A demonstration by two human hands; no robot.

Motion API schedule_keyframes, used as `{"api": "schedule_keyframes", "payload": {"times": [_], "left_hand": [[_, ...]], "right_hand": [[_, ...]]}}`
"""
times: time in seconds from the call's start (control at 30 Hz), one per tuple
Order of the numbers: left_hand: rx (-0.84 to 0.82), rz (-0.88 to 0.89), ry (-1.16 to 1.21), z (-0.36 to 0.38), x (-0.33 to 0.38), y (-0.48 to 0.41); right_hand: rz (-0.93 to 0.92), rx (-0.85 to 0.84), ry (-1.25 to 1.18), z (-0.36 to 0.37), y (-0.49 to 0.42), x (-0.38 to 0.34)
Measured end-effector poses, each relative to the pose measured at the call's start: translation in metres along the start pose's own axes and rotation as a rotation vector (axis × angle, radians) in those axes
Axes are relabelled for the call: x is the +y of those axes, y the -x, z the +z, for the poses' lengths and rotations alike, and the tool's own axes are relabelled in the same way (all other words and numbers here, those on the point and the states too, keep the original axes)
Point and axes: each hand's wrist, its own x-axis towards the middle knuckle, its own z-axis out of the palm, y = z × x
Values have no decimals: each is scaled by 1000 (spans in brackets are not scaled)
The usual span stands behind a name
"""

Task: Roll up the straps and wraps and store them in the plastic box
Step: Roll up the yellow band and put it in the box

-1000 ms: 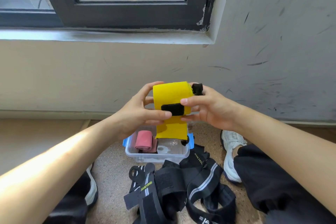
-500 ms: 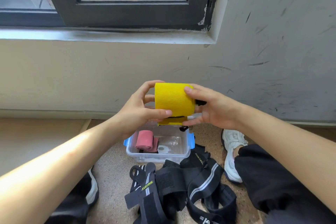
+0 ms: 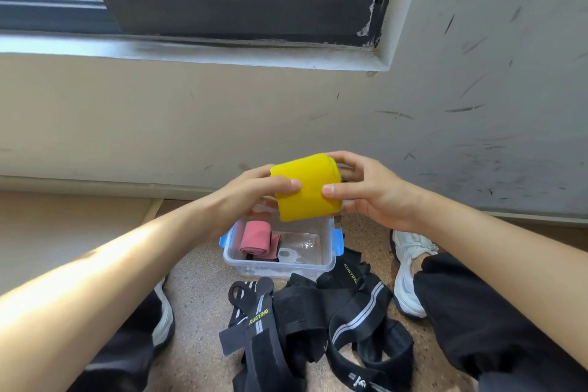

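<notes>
Both hands hold a rolled yellow wrap [image 3: 307, 186] in the air above the clear plastic box [image 3: 327, 259]. My left hand [image 3: 251, 196] grips its left end, thumb on the front. My right hand [image 3: 369, 189] grips the right end, fingers curled over the top. No loose tail shows on the roll. Inside the box lies a rolled pink wrap [image 3: 256, 237] at the left. A tangle of black straps [image 3: 318, 325] with grey stripes lies on the floor in front of the box.
The box has blue latches [image 3: 339, 240] and stands on a speckled floor near a scuffed wall under a dark window frame [image 3: 241, 9]. My white shoes [image 3: 409, 267] and dark trouser legs flank the strap pile on both sides.
The hanging yellow tail and black fastener tab have been wound onto the roll. The roll has come down a little toward the box, and both hands have shifted to its ends.
</notes>
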Motion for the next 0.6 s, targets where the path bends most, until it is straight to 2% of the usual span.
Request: {"api": "schedule_keyframes", "payload": {"times": [0.13,0.27,0.33,0.47,0.6], "left_hand": [[7,-121,-49,0,-16,-9],[140,-177,98,2,-38,-33],[206,-198,125,1,-56,-53],[305,-219,140,4,-112,-89],[308,-299,95,6,-167,-119]], "right_hand": [[28,45,81,1,-18,13],[76,259,131,8,-51,40],[186,365,66,13,-69,64],[311,432,-115,22,-98,120],[393,540,-120,18,-123,180]]}}
